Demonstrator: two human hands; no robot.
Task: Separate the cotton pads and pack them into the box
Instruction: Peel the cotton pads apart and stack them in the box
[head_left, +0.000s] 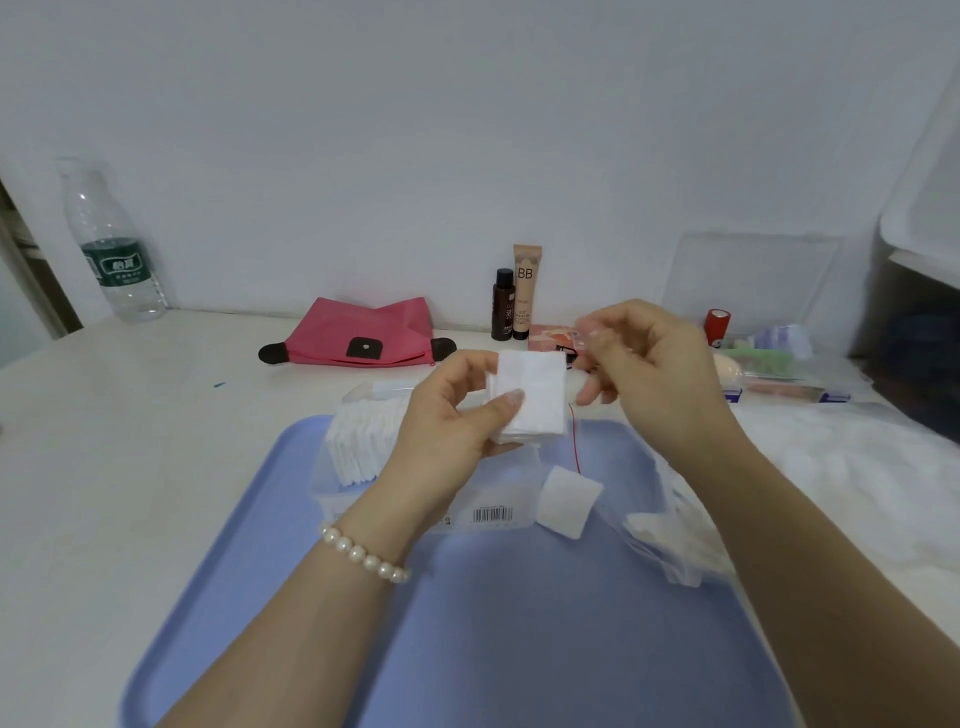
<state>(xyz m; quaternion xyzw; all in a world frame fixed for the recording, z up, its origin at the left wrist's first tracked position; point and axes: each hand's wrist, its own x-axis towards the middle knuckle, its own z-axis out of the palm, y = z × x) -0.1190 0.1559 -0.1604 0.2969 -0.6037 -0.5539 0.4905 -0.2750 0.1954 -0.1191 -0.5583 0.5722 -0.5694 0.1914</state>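
Observation:
My left hand (457, 421) grips a small stack of white square cotton pads (535, 395) above the clear plastic box (415, 512), thumb pressed on the top pad. My right hand (649, 364) hovers just right of the stack with fingers curled; whether it pinches anything is unclear, and a thin red thread (574, 441) hangs below it. Several pads (358, 447) stand packed in the box's left end. One loose pad (566, 501) leans at the box's right end. The box sits on a blue tray (519, 623).
A clear bag with more pads (670, 540) lies on the tray's right edge. Behind are a pink pouch (358, 332), a dark bottle (503, 306), a BB tube (525, 291), a water bottle (111, 244) and assorted cosmetics (763, 358) at the right.

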